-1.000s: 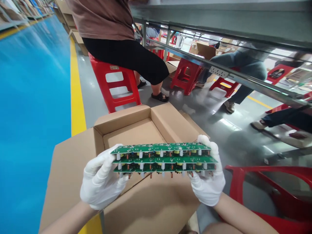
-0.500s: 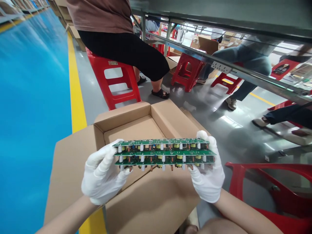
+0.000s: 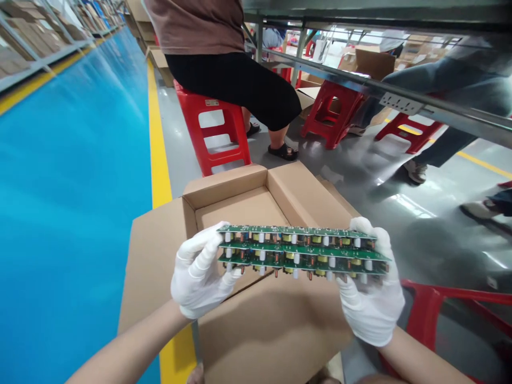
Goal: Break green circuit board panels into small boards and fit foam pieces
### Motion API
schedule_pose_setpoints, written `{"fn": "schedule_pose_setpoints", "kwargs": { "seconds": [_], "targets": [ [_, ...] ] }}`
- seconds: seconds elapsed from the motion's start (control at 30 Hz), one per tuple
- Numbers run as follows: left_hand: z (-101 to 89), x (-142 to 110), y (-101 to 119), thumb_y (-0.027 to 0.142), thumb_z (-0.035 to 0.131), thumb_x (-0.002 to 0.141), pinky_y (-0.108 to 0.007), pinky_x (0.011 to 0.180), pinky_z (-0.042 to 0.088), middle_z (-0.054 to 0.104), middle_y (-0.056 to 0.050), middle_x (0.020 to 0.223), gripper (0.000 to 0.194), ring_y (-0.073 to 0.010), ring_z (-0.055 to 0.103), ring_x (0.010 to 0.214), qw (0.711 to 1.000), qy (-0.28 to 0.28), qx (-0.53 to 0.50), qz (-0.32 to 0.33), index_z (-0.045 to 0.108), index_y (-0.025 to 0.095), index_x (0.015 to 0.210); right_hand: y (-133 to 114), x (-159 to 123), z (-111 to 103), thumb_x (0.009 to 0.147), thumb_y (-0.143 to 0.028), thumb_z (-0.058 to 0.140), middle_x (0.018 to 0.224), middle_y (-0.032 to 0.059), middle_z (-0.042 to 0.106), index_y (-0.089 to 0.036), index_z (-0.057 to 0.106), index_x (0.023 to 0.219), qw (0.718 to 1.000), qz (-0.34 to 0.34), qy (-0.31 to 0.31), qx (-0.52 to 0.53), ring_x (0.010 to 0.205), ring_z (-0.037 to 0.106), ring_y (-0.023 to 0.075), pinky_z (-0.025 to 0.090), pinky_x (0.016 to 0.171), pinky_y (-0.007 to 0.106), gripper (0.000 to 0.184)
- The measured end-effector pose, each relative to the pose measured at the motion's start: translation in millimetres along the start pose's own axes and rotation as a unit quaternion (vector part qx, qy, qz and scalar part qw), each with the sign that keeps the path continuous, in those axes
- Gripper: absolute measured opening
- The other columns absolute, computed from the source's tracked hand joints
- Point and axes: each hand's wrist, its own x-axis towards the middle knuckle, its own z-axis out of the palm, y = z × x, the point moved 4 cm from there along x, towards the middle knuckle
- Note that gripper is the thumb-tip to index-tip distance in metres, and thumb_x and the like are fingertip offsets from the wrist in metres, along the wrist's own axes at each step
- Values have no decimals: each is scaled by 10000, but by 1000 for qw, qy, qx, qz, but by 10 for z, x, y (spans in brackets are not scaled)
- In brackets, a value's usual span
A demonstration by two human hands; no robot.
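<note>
Both of my hands, in white gloves, grip a stack of green circuit boards (image 3: 304, 249) by its two short ends. My left hand (image 3: 204, 274) is closed on the left end, thumb below and fingers along the top. On the right end my right hand (image 3: 374, 290) holds in the same way. Three layers show, with white, yellow and copper-coloured parts hanging under each board. The stack is held over an open cardboard box (image 3: 224, 184), tilted slightly down to the right. It hides part of the box's inside.
A person in black trousers sits on a red stool (image 3: 212, 128) beyond the box. A metal workbench (image 3: 360, 13) with a power strip (image 3: 401, 103) runs along the right. Another red stool (image 3: 426, 314) stands close at right. A yellow line (image 3: 158, 144) borders the blue floor.
The view has swung left, so the box, the stack and both hands appear further right. The stack now slopes a little down to the right. Both hands keep their hold.
</note>
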Motion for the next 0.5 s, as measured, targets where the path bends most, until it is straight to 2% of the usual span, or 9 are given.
{"fn": "schedule_pose_setpoints", "kwargs": {
  "seconds": [0.13,0.3,0.4,0.5],
  "targets": [
    [-13,15,50,238,695,802,-432,918,570,552,-121,1202,727,-311,607,1145,1000,11,25,13,387,255,1459,38,-1,1,824,-221,676,1504,31,399,-317,348,1458,1000,-1,7,-2,1397,364,289,383,1111,562,720],
    [-27,-7,36,282,686,814,-436,883,591,568,-103,1185,714,-309,613,1137,999,11,37,-5,379,313,1458,44,21,17,814,-199,685,1499,61,408,-277,357,1459,1000,-16,4,10,1384,386,290,372,1120,552,729],
    [-22,-23,13,183,717,764,-444,914,578,545,-111,1281,764,-319,597,1166,1000,0,3,-11,397,300,1449,29,20,31,825,-176,669,1507,50,397,-295,337,1467,1000,-16,2,22,1393,376,259,403,1111,499,732],
    [-16,-33,-27,101,696,737,-378,914,587,553,-70,1349,755,-275,623,1140,998,13,-36,-52,451,335,1412,34,6,46,827,-217,683,1523,64,370,-288,294,1486,999,-27,-11,16,1400,362,254,376,1130,480,768]
  ]
}}
